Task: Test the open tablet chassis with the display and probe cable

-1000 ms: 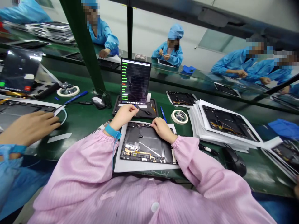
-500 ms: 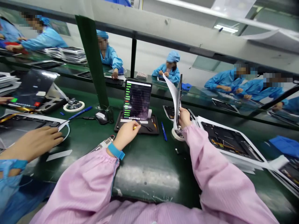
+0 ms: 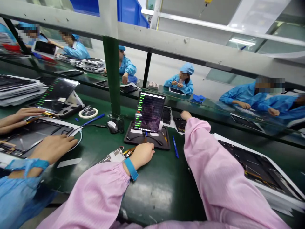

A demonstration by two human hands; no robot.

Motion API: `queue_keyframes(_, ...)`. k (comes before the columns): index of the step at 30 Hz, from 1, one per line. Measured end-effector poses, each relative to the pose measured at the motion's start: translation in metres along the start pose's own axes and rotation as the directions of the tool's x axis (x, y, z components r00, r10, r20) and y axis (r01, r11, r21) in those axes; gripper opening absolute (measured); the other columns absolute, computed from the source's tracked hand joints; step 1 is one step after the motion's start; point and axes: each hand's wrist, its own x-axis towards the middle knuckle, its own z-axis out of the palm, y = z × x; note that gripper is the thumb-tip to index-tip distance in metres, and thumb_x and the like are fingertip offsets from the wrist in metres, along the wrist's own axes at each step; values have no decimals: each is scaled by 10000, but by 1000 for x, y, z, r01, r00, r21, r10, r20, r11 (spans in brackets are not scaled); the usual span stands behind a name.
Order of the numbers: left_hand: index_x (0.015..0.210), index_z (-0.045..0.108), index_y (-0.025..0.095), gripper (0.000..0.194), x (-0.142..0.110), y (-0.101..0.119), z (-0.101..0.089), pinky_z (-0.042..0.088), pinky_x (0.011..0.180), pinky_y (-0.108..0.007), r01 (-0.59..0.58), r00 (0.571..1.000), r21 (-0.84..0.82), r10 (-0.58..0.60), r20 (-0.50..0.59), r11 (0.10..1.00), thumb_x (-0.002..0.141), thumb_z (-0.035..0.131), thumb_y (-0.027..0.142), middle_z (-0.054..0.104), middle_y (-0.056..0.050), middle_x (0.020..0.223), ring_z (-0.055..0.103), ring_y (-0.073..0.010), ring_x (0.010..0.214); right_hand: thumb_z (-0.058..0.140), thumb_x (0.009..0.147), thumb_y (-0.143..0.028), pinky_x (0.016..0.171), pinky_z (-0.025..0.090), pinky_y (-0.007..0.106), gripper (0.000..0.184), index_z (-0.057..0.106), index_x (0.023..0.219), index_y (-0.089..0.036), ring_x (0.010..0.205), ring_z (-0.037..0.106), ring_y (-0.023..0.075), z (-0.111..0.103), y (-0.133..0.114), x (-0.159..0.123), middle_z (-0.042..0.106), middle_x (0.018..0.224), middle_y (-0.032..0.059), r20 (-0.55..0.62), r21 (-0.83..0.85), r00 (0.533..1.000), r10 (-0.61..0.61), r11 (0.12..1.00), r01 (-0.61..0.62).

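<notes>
My left hand (image 3: pixel 143 154) rests on the green table just in front of the black tray (image 3: pixel 164 141), fingers curled; what they hold, if anything, I cannot make out. A small circuit part (image 3: pixel 114 156) lies beside its wrist. A lit tablet (image 3: pixel 150 111) stands upright on the tray. My right hand (image 3: pixel 186 115) reaches far past the tablet's right side, over an opened tablet body (image 3: pixel 179 124) lying flat there. My pink sleeve hides its fingers.
A blue pen (image 3: pixel 175 151) lies right of the tray, a mouse (image 3: pixel 113 125) and a tape roll (image 3: pixel 88 112) to its left. Opened tablets on paper (image 3: pixel 257 165) are stacked at right. A co-worker's hands (image 3: pixel 53 148) work on another tablet (image 3: pixel 35 132) at left. Several people sit across the bench.
My right hand lifted the opened tablet with its paper from in front of me and carried it to the far side. My left hand drew back from the tray onto the table.
</notes>
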Motion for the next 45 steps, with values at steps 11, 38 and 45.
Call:
queue_keyframes(11, 1031, 542, 166, 195, -1, 3, -6, 460, 734, -308, 133, 991, 109, -132, -14, 985, 900, 488, 299, 679, -118, 950, 653, -244, 905, 581, 914, -329, 870, 508, 424, 352, 535, 1210, -144, 1032, 569, 218, 52, 63, -71, 541, 1211, 101, 242, -344, 970, -25, 932, 110)
queue_keyframes(38, 1009, 553, 162, 211, -1, 1, -4, 461, 693, -323, 142, 989, 95, -139, -41, 985, 888, 519, 332, 695, -115, 921, 669, -268, 873, 469, 892, -180, 669, 399, 281, 340, 496, 1219, -88, 814, 612, 234, 14, 45, -73, 660, 918, 143, -195, -293, 968, -156, 951, 94)
queue_keyframes(45, 1060, 534, 157, 341, -6, 4, -8, 460, 692, -317, 117, 990, 23, -114, -83, 993, 891, 504, 451, 689, -114, 911, 671, -264, 849, 450, 834, -118, 692, 391, 322, 268, 645, 1017, -120, 908, 597, 282, -68, 28, -110, 665, 963, 164, -388, -325, 908, -160, 945, 27)
